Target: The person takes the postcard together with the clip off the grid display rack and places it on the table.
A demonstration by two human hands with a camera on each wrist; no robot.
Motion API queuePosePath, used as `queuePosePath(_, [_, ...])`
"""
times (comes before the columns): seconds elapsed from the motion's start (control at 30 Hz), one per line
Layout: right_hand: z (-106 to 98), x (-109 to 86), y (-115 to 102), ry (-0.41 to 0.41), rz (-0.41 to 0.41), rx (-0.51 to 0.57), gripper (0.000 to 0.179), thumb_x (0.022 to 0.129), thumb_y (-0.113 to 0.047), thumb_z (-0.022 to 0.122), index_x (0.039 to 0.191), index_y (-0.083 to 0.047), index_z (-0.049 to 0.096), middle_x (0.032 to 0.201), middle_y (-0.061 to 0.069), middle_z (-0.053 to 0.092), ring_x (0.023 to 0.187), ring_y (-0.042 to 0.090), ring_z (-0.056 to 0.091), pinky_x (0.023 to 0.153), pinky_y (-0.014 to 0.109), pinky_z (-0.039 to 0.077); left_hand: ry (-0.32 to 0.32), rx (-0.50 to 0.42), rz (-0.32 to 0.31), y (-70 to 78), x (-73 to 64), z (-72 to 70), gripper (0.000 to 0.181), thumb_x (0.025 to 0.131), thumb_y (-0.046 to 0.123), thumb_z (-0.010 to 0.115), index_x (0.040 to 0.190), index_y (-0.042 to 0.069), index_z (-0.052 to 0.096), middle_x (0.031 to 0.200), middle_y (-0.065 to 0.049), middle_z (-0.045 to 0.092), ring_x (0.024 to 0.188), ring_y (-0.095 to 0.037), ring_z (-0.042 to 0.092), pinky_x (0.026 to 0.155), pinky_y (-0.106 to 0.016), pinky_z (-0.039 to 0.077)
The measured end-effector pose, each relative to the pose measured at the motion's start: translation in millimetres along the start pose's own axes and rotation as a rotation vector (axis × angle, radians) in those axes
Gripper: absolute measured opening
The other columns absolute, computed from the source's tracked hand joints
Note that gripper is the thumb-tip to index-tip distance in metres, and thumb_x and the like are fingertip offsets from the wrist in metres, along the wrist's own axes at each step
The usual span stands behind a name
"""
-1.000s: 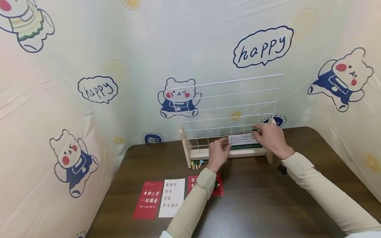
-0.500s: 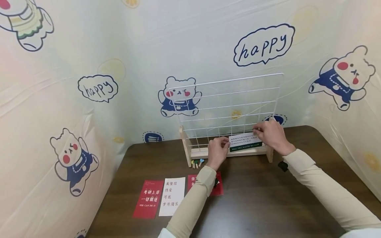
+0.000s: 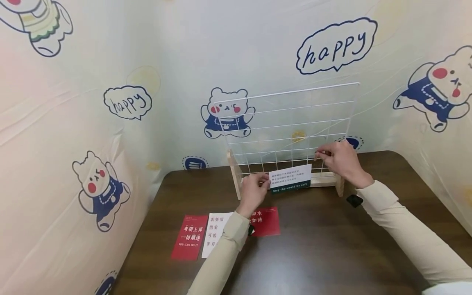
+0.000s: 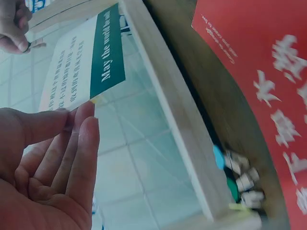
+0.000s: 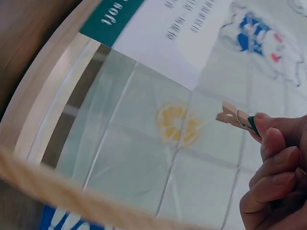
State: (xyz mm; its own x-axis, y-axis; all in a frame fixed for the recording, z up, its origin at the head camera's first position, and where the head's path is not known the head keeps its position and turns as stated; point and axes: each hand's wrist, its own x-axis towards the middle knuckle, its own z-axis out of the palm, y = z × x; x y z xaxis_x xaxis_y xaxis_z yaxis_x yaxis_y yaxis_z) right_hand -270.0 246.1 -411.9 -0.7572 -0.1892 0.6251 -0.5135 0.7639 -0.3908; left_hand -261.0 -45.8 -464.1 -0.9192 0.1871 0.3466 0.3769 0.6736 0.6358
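My left hand (image 3: 253,191) pinches the left edge of a white-and-green printed card (image 3: 290,179) between thumb and fingers. The card tilts in front of the lower part of a white wire grid rack (image 3: 291,123). To the right of the card, my right hand (image 3: 343,163) pinches a small wooden clothespin (image 5: 234,117) by its green end. In the right wrist view the clothespin points toward the card, apart from it, and its tip looks closed.
The rack stands in a wooden base (image 3: 326,179) on a dark table (image 3: 324,246). Nearer lie a red card (image 3: 189,237), a white card (image 3: 214,233) and another red card (image 3: 269,223), partly behind my left forearm. Several small clothespins (image 4: 242,179) lie beside the base.
My left hand has moved left with the card, drawing it away from my right hand and the clothespin. The head view has shifted slightly.
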Motion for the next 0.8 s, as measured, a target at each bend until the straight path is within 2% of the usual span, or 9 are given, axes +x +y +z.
queuePosePath(0.1, [5, -3.5, -12, -0.053, -0.008, 0.047, 0.005, 0.088, -0.001, 0.078, 0.089, -0.001, 0.083, 0.077, 0.015, 0.079, 0.050, 0.004, 0.047, 0.052, 0.023, 0.035, -0.036, -0.003, -0.037, -2.6, -14.7, -17.2, 0.009, 0.096, 0.011, 0.073, 0.102, 0.009, 0.080, 0.093, -0.006, 0.081, 0.079, -0.012, 0.074, 0.070, -0.022, 0.054])
queuePosePath(0.27, [23, -16.5, -27, -0.211, 0.045, 0.118, 0.007, 0.091, -0.003, 0.075, 0.093, -0.001, 0.082, 0.078, 0.014, 0.079, 0.050, 0.004, 0.045, 0.050, 0.022, 0.034, -0.133, -0.050, -0.095, -11.8, -43.9, -39.2, 0.007, 0.095, 0.009, 0.074, 0.100, 0.007, 0.079, 0.091, -0.007, 0.081, 0.072, -0.008, 0.069, 0.067, -0.023, 0.056])
queuePosePath(0.37, [38, -26.1, -31, -0.319, 0.084, 0.136, 0.009, 0.093, -0.004, 0.073, 0.093, -0.003, 0.082, 0.075, 0.009, 0.076, 0.053, 0.006, 0.045, 0.051, 0.022, 0.033, -0.199, -0.087, -0.121, -18.7, -63.1, -46.9, 0.007, 0.096, 0.009, 0.073, 0.100, 0.007, 0.078, 0.092, -0.008, 0.081, 0.072, -0.007, 0.070, 0.068, -0.023, 0.057])
queuePosePath(0.53, [67, -40.5, -32, -0.454, 0.084, 0.189, 0.011, 0.092, -0.003, 0.072, 0.088, -0.007, 0.082, 0.078, 0.002, 0.078, 0.055, 0.005, 0.050, 0.054, 0.023, 0.040, -0.321, -0.142, -0.191, -29.4, -95.8, -57.5, 0.006, 0.096, 0.008, 0.073, 0.098, 0.005, 0.077, 0.089, -0.008, 0.080, 0.073, -0.007, 0.072, 0.068, -0.023, 0.059])
queuePosePath(0.67, [84, -45.8, -31, -0.563, 0.096, 0.281, 0.009, 0.093, -0.004, 0.072, 0.090, -0.004, 0.080, 0.060, -0.001, 0.069, 0.048, 0.004, 0.053, 0.057, 0.023, 0.045, -0.408, -0.205, -0.287, -35.9, -116.6, -65.3, 0.007, 0.095, 0.006, 0.074, 0.100, 0.001, 0.075, 0.088, -0.010, 0.079, 0.072, -0.012, 0.071, 0.066, -0.026, 0.061])
queuePosePath(0.8, [97, -46.3, -28, -0.663, 0.115, 0.339, 0.010, 0.095, -0.006, 0.071, 0.091, -0.002, 0.080, 0.052, -0.001, 0.062, 0.046, 0.005, 0.054, 0.055, 0.024, 0.047, -0.442, -0.224, -0.373, -41.6, -128.3, -70.5, 0.011, 0.095, 0.008, 0.074, 0.103, 0.001, 0.075, 0.087, -0.010, 0.078, 0.071, -0.017, 0.073, 0.066, -0.032, 0.063])
